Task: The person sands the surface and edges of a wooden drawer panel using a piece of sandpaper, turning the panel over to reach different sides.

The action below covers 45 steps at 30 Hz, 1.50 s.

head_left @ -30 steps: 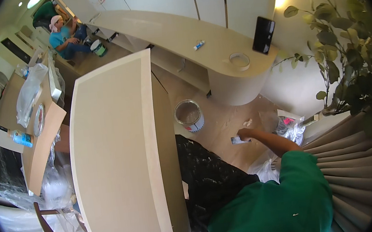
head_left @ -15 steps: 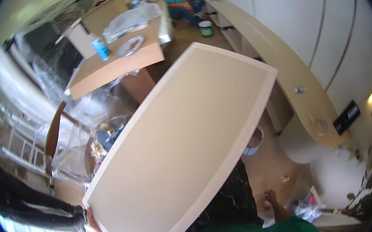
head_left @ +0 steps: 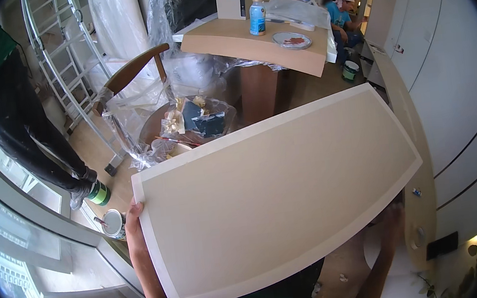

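A large flat board (head_left: pixel 278 191), beige with a paler border, lies tilted in front of me and spans most of the middle of the view. My left hand (head_left: pixel 134 212) grips its left edge, with the thumb on the front face and the other fingers mostly out of sight behind. Near the lower right edge is my right hand (head_left: pixel 394 216), dark and blurred. Its fingers are partly hidden there, and I cannot tell whether they touch the board.
Beyond the board, a plastic-wrapped chair (head_left: pixel 149 65) holds scraps and tools. A cardboard-covered table (head_left: pixel 249 36) carries a blue-labelled bottle (head_left: pixel 257 17) and a plate (head_left: pixel 292 40). A ladder (head_left: pixel 66 57), a standing person (head_left: pixel 24 126) and a paint can (head_left: pixel 114 223) are at left; a long ledge (head_left: pixel 410 129) runs right.
The board has swung clockwise to lie more level, and the view has turned left. My right hand has risen from low beside me to near the board's right edge. My left hand keeps its grip.
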Tool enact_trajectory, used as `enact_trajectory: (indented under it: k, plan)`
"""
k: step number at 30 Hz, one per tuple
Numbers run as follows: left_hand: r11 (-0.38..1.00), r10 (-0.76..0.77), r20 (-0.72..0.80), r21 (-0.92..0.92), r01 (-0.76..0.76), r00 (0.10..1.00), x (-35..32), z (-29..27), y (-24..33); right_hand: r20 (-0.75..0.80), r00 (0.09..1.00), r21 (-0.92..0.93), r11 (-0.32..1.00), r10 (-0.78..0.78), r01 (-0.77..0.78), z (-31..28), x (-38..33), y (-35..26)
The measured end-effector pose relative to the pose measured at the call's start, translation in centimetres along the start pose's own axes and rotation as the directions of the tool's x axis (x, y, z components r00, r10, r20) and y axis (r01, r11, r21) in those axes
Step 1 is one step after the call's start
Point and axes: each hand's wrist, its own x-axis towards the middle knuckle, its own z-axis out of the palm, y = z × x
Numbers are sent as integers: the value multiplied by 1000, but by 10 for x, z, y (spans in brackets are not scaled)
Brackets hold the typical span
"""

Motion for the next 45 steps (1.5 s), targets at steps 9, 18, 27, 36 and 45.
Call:
enact_trajectory:
  k: [9, 18, 27, 36, 45]
  plan:
    - [995, 16, -63, -94, -22, 998, -10, -33, -14, 61, 997, -91, 994, -48, 53, 40, 160, -229]
    - [984, 130, -160, -100, -147, 979, -20, -38, -32, 320, 942, -458, 887, 103, 58, 114, 181, -256]
    - [962, 236, -175, -95, -255, 956, -40, -62, -14, 407, 904, -95, 991, 128, -98, 209, 164, -183]
    - [898, 347, 2, 288, -333, 938, -66, -8, 34, 366, 818, -194, 896, 444, -400, 284, 98, -22]
    - [801, 406, 25, 470, -369, 913, -50, 32, 52, 447, 707, -581, 779, 548, -236, 378, 61, 77]
